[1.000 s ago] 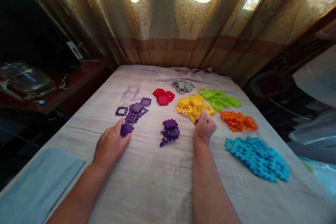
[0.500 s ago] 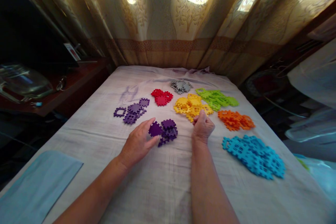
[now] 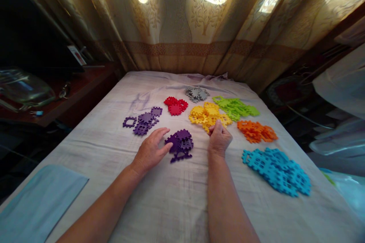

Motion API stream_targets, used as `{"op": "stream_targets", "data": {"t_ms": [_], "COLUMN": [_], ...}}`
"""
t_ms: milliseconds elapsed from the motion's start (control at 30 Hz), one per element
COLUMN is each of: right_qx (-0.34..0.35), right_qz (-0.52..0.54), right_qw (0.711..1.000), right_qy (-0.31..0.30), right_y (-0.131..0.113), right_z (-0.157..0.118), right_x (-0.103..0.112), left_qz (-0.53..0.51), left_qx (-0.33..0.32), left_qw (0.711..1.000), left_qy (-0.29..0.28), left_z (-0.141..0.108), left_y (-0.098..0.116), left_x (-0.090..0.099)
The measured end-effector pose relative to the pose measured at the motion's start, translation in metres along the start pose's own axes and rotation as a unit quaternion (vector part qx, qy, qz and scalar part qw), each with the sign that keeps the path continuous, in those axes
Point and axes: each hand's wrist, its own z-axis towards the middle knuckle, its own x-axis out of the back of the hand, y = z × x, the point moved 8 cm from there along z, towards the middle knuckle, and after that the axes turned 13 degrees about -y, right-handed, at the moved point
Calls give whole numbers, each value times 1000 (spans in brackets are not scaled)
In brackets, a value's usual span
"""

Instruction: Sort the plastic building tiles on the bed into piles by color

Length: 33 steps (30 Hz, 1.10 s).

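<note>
My left hand [image 3: 153,149] is open, thumb and fingers apart, at the left side of a small heap of dark purple interlocking toy tiles [image 3: 183,140]. Its thumb tip reaches the solid tile there; whether it presses on it I cannot tell. A dark purple frame tile [image 3: 181,155] lies at the near edge of that heap. My right hand [image 3: 220,139] rests as a fist just in front of the yellow tiles [image 3: 209,114], with nothing showing in it.
Lighter purple tiles [image 3: 145,121] lie to the left, red tiles [image 3: 175,106] and grey tiles [image 3: 196,94] farther back. Green tiles [image 3: 236,107], orange tiles [image 3: 255,131] and blue tiles [image 3: 276,171] lie at the right. A folded light-blue cloth [image 3: 42,201] is at the near left.
The solid dark purple tile has shifted right, closer against its heap. The frame tile at the near edge has turned and moved slightly nearer me. My right fist has hardly moved.
</note>
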Motion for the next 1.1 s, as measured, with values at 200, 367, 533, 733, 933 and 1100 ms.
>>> {"op": "stream_targets", "data": {"t_ms": [200,367,533,733,933,1100], "right_qx": [6,1,-3,0,5,6], "right_qz": [-4,-9,-16,-5,-13,-14], "right_qw": [1000,1000,1000,1000,1000,1000], "right_qy": [-8,-10,-9,-6,-17,-22], "right_y": [3,4,4,2,1,3], "right_z": [2,2,2,1,2,2], "right_x": [-1,-2,-1,-1,-3,-4], "left_qz": [172,253,251,217,149,52], "left_qx": [117,250,271,245,217,119], "left_qw": [976,933,927,942,957,987], "left_qy": [65,55,55,77,120,90], "left_z": [-4,-15,-20,-26,-31,-16], "left_y": [-37,-60,-69,-78,-73,-41], "left_x": [36,50,50,55,70,45]}}
